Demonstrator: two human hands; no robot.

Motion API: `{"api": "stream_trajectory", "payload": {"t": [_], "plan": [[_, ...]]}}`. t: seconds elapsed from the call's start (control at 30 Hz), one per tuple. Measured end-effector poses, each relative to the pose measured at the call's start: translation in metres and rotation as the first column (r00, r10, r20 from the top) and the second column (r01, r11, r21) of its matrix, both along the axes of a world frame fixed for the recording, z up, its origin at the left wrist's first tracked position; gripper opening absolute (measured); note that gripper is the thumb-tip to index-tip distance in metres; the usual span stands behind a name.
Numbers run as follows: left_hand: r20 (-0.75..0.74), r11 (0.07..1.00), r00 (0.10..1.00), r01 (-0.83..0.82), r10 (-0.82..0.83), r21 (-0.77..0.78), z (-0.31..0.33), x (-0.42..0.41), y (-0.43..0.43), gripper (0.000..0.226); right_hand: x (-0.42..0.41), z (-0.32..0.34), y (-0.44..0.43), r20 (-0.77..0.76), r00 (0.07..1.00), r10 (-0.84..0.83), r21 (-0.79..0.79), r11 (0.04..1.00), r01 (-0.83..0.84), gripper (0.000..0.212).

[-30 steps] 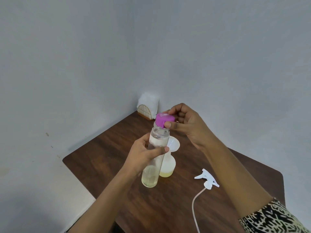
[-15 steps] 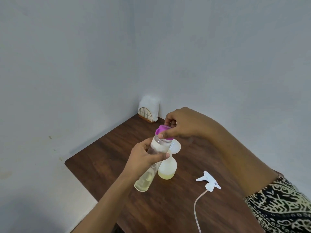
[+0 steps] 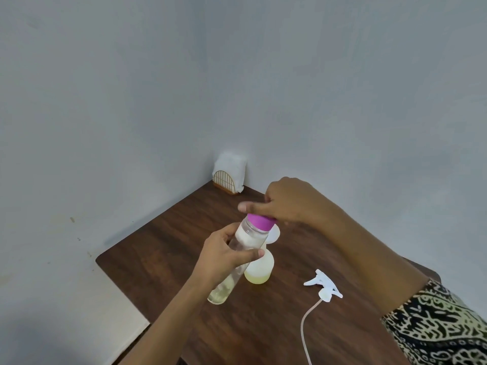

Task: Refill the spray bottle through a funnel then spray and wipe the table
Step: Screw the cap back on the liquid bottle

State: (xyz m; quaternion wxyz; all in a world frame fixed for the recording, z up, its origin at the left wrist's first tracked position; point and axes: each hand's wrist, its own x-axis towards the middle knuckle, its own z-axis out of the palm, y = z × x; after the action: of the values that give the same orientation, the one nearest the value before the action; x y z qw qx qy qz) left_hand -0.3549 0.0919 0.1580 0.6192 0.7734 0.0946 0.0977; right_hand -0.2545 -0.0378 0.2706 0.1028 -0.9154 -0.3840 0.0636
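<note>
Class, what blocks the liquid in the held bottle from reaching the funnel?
The pink cap closes the bottle; the right hand grips it. The funnel behind looks unobstructed.

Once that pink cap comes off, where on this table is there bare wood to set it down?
Bare wood runs along the table's left side, from the napkin holder to the near-left corner, and in front, between the clear bottle and the trigger sprayer's tube. The middle is crowded: left hand, right hand on the pink cap, spray bottle and funnel.
</note>
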Motion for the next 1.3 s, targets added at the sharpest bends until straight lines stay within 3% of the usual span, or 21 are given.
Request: {"api": "stream_trajectory", "payload": {"t": [0.17, 0.2, 0.27, 0.3, 0.33, 0.37, 0.43, 0.47, 0.53, 0.57, 0.63, 0.7, 0.77, 0.8, 0.87, 0.93, 1.0, 1.07, 1.1, 1.17, 1.3], "plan": [[0.015, 1.0, 1.0, -0.022, 0.023, -0.006, 0.009, 0.004, 0.008, 0.043, 0.009, 0.014, -0.01, -0.031, 0.995, -0.098, 0.177, 0.979, 0.102, 0.081], [0.008, 1.0, 1.0, -0.022, 0.022, -0.015, 0.011, 0.004, 0.009, 0.042, 0.013, 0.016, -0.012, -0.023, 0.999, -0.031, 0.228, 0.973, 0.036, 0.069], [-0.001, 0.999, 1.0, -0.011, 0.011, -0.037, 0.012, 0.005, 0.01, 0.039, 0.019, 0.018, -0.015, -0.135, 0.962, 0.236, 0.27, 0.943, -0.193, 0.018], [0.001, 0.999, 1.0, -0.009, 0.009, -0.036, 0.013, 0.005, 0.01, 0.038, 0.02, 0.018, -0.016, -0.23, 0.905, 0.358, 0.242, 0.922, -0.304, 0.019], [0.003, 0.999, 1.0, -0.012, 0.012, -0.031, 0.013, 0.005, 0.009, 0.037, 0.024, 0.015, -0.016, -0.298, 0.855, 0.425, 0.22, 0.902, -0.372, 0.034], [0.004, 1.0, 1.0, -0.016, 0.016, -0.024, 0.013, 0.005, 0.009, 0.037, 0.026, 0.012, -0.015, -0.322, 0.843, 0.43, 0.196, 0.902, -0.385, 0.039], [0.01, 1.0, 1.0, -0.021, 0.021, -0.008, 0.012, 0.006, 0.008, 0.038, 0.022, 0.008, -0.009, -0.245, 0.903, 0.354, 0.199, 0.929, -0.311, 0.027], [0.015, 1.0, 1.0, -0.02, 0.02, -0.003, 0.012, 0.005, 0.008, 0.04, 0.02, 0.009, -0.006, -0.206, 0.936, 0.285, 0.196, 0.949, -0.246, 0.034], [0.026, 1.0, 0.999, -0.022, 0.022, -0.009, 0.011, 0.005, 0.009, 0.041, 0.018, 0.011, -0.003, -0.208, 0.975, 0.076, 0.156, 0.987, -0.044, 0.074], [0.032, 1.0, 0.999, -0.024, 0.025, -0.014, 0.012, 0.006, 0.011, 0.041, 0.02, 0.013, -0.005, -0.218, 0.976, 0.025, 0.168, 0.986, 0.012, 0.084], [0.032, 0.999, 0.999, -0.025, 0.026, -0.023, 0.014, 0.006, 0.016, 0.04, 0.027, 0.014, -0.008, -0.211, 0.975, 0.063, 0.285, 0.959, 0.0, 0.072], [0.019, 0.999, 1.0, -0.014, 0.015, -0.041, 0.015, 0.006, 0.019, 0.038, 0.026, 0.019, -0.013, -0.23, 0.93, 0.287, 0.322, 0.924, -0.206, 0.028], [0.013, 1.0, 1.0, 0.003, -0.003, -0.028, 0.015, 0.006, 0.02, 0.036, 0.027, 0.016, -0.011, -0.253, 0.86, 0.443, 0.212, 0.893, -0.397, 0.036], [0.015, 1.0, 1.0, 0.007, -0.007, -0.015, 0.015, 0.005, 0.02, 0.035, 0.025, 0.011, -0.008, -0.229, 0.867, 0.444, 0.173, 0.895, -0.412, 0.037], [0.029, 1.0, 1.0, 0.003, -0.003, -0.004, 0.014, 0.005, 0.02, 0.034, 0.019, 0.008, -0.001, -0.19, 0.936, 0.296, 0.185, 0.947, -0.262, 0.031], [0.035, 1.0, 0.999, -0.014, 0.014, -0.013, 0.014, 0.006, 0.021, 0.033, 0.018, 0.009, 0.002, -0.226, 0.969, 0.1, 0.18, 0.982, -0.059, 0.07], [0.032, 1.0, 0.999, -0.024, 0.024, -0.006, 0.013, 0.007, 0.024, 0.033, 0.022, 0.011, 0.001, -0.296, 0.955, 0.014, 0.261, 0.963, 0.067, 0.083], [0.028, 1.0, 0.999, -0.015, 0.015, 0.01, 0.013, 0.008, 0.026, 0.033, 0.025, 0.01, -0.001, -0.247, 0.958, 0.147, 0.401, 0.915, -0.037, 0.048], [0.025, 1.0, 1.0, -0.009, 0.009, 0.014, 0.013, 0.009, 0.027, 0.034, 0.025, 0.011, -0.002, -0.209, 0.946, 0.248, 0.364, 0.918, -0.16, 0.023], [0.029, 1.0, 1.0, -0.012, 0.011, 0.01, 0.013, 0.01, 0.028, 0.035, 0.027, 0.005, 0.001, -0.19, 0.905, 0.381, 0.233, 0.913, -0.336, 0.039], [0.075, 0.995, 0.993, -0.091, 0.088, 0.042, 0.008, 0.013, 0.029, 0.042, 0.021, -0.003, 0.016, -0.147, 0.942, 0.301, 0.291, 0.923, -0.25, 0.048]]}}
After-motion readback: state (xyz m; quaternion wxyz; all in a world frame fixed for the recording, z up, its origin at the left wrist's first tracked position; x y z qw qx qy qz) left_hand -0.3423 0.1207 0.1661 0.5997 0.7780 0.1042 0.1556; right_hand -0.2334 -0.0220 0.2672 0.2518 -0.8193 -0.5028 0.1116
